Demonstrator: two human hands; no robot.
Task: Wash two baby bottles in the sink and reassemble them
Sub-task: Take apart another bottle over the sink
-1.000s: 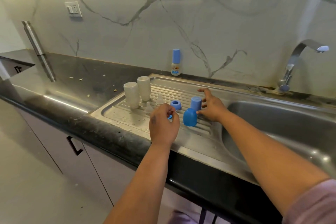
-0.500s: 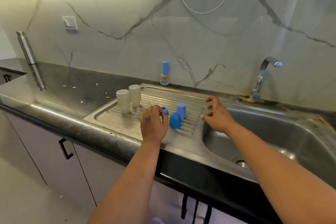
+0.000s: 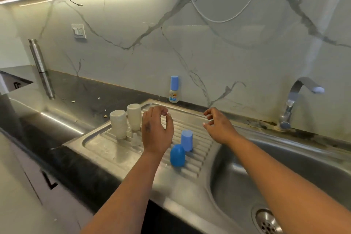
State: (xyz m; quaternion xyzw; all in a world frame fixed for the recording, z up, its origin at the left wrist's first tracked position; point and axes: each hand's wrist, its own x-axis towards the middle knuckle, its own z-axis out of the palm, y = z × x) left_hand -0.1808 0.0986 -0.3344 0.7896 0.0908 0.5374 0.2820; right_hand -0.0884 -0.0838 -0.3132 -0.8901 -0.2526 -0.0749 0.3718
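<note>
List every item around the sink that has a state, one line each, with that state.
Left bottle body: upside down on the drainboard.
Right bottle body: upside down on the drainboard.
Light blue cap: standing, closed end up.
Dark blue cap: standing, dome up.
Small bottle: upright by the wall, capped.
Tap: no water running.
Left hand: fingers curled, holding nothing.
Right hand: loosely curled, holding nothing.
</note>
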